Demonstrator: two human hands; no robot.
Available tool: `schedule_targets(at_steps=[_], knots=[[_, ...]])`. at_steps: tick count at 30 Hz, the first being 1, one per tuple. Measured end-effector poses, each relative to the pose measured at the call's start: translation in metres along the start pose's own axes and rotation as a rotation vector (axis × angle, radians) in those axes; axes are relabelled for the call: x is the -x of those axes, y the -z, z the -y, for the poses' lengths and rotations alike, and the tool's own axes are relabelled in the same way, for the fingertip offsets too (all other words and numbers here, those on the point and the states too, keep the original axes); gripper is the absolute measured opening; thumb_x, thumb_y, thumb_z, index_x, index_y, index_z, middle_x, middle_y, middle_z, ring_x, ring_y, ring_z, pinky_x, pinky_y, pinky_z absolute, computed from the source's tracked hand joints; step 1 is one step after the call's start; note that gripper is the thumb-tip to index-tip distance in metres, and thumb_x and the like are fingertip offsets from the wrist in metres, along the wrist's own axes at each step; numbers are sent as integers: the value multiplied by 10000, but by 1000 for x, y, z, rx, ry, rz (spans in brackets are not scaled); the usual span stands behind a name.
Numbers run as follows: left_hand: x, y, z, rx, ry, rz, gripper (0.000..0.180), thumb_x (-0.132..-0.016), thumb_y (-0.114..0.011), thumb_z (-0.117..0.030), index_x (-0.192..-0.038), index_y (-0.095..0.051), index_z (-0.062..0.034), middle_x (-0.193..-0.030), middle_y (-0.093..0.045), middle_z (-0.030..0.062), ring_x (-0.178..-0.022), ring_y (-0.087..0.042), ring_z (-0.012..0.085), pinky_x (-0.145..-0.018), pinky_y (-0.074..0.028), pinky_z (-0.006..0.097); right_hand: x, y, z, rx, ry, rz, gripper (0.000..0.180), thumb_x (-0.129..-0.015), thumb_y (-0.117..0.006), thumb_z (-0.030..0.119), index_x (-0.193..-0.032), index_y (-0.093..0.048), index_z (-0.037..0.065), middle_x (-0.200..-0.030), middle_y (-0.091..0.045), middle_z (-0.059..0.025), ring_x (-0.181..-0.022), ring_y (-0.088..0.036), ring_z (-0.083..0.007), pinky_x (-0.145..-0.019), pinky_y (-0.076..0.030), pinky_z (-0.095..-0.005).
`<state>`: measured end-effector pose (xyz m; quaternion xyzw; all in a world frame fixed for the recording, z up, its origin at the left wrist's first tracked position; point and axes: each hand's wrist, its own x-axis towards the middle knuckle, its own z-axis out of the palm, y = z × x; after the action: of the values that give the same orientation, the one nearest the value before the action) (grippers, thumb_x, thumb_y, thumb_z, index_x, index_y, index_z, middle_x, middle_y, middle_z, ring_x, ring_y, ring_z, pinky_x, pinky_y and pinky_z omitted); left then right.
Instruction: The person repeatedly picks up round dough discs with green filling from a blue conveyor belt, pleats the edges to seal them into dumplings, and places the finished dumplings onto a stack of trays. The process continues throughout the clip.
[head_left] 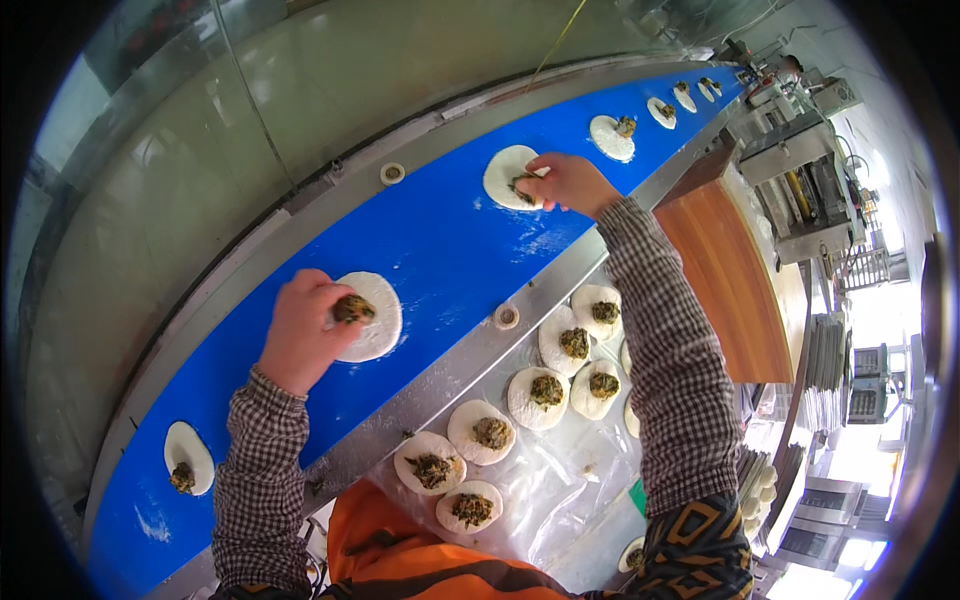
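Left hand [300,335] grips the near rim of a filled dough round [368,315] mid-belt on the blue conveyor belt [440,250]. Right hand [568,183] pinches the filling of a second dough round [508,176] toward the belt's far edge; each round lies just beyond its hand.

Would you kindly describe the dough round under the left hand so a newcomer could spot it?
Find the blue conveyor belt. Midway along it lies a white dough round topped with dark green filling. Unlike its neighbours, the left hand rests on it.

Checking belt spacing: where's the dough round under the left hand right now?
In the head view, the dough round lies mid-belt on the blue conveyor belt, under the left hand, left of centre.
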<state>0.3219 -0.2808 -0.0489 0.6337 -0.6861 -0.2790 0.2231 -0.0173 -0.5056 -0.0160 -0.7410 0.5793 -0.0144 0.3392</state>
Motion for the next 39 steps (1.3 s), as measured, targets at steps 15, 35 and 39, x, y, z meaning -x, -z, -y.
schedule_targets(at_steps=[15, 35, 39], knots=[[58, 78, 78, 115, 299, 482, 378, -749, -753, -132, -1041, -547, -7, -918, -609, 92, -865, -609, 175, -734, -499, 325, 71, -128, 95, 102, 316, -382, 575, -667, -824, 329, -1110, -618, 24, -910, -670, -161, -793, -653, -236, -729, -534, -380], [75, -160, -179, 147, -194, 1077, 466, -790, -732, -205, -1166, -566, 15, -1049, -663, 133, -951, -647, 194, -785, -519, 321, 360, -204, -65, -1032, -506, -426, 466, -887, -684, 227, -1243, -515, -20, -1047, -660, -108, -829, -670, -163, -579, -568, -294], [86, -177, -183, -328, -424, 795, 379, -757, -735, -203, -1055, -625, 4, -974, -660, 193, -930, -640, 349, -808, -510, 407, 367, -199, -56, -401, -479, -517, 522, -797, -739, 300, -1200, -571, 14, -980, -673, -152, -805, -668, -258, -668, -527, -381]])
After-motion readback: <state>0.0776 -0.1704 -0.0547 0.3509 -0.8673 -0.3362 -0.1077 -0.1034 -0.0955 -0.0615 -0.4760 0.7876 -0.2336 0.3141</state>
